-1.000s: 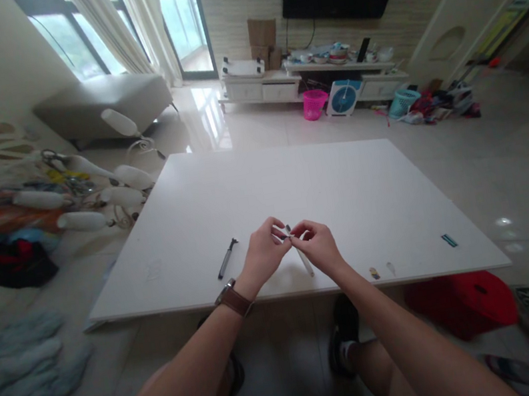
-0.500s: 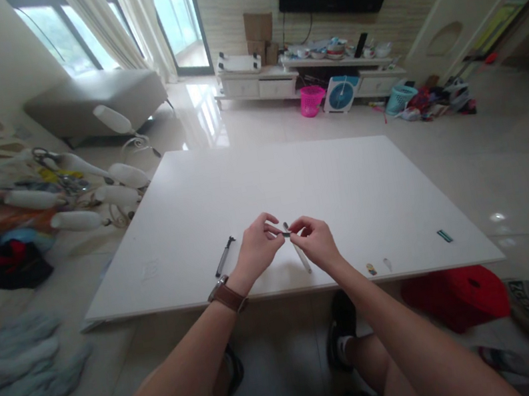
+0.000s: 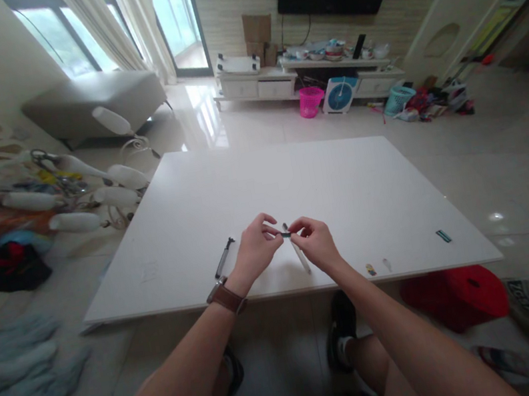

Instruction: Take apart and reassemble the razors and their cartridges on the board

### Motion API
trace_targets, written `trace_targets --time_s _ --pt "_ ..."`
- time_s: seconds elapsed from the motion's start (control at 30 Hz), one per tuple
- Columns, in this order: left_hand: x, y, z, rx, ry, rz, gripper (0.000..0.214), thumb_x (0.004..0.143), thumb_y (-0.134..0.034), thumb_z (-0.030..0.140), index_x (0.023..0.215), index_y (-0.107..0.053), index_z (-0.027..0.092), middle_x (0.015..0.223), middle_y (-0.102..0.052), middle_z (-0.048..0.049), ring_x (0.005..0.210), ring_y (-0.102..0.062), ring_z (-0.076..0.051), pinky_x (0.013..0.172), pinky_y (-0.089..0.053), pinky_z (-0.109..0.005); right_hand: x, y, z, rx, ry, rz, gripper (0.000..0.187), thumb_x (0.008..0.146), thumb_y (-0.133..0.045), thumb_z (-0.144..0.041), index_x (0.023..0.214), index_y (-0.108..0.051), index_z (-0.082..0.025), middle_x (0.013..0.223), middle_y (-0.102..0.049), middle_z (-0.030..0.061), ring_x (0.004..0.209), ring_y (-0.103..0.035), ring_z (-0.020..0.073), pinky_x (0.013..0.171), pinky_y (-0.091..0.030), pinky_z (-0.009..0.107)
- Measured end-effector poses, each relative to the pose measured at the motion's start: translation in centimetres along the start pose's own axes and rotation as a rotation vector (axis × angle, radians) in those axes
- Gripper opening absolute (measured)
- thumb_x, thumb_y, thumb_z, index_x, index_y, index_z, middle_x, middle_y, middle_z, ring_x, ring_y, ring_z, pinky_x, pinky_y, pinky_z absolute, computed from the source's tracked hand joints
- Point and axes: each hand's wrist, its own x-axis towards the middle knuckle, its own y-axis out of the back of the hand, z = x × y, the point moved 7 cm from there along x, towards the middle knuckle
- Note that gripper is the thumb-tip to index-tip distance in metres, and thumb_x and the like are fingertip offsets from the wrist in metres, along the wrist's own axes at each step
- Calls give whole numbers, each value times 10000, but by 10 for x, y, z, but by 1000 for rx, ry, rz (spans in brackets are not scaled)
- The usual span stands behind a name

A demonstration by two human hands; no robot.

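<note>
Both my hands meet over the near middle of a white table point(image 3: 321, 175). My left hand point(image 3: 254, 251), with a brown watch on its wrist, pinches one end of a small dark part point(image 3: 285, 234). My right hand point(image 3: 316, 244) pinches the other end, fingers closed. Just below the hands a white pen barrel point(image 3: 299, 256) lies on the table; whether a hand touches it is unclear. A dark thin pen piece point(image 3: 224, 258) rests on the table left of my left wrist.
A small green-black piece point(image 3: 444, 235) and two tiny bits point(image 3: 371, 269) lie near the table's front right. A red stool point(image 3: 456, 297) sits under that edge. White lamp parts and clutter point(image 3: 92, 200) lie on the floor to the left.
My hands stay pinched together at the same spot; only the view has shifted slightly.
</note>
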Motion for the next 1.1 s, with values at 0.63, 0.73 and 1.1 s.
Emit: trace_targets --time_s 0.63,0.73,1.1 --pt "-4 -2 11 117 -26 -11 262 734 -659 147 969 -570 221 786 -724 -2 677 -666 -144 639 -477 -240 -3 -3 -9 -147 91 -14 51 735 -663 -227 769 -697 -210 749 -713 -16 535 -548 114 584 -432 253" --pt "-4 -1 11 122 -17 -12 265 731 -646 137 970 -570 222 783 -719 -1 670 -661 -143 634 -477 -239 -3 -2 -10 -178 112 -16 49 739 -657 -216 769 -696 -217 756 -718 -22 547 -557 116 610 -437 259" --pt "-1 -3 -1 38 36 -31 273 732 -653 173 988 -570 219 766 -719 -8 640 -669 -143 587 -472 -230 -4 0 -10 -181 118 -5 74 733 -628 -197 758 -691 -225 758 -723 -16 556 -550 127 619 -437 268"
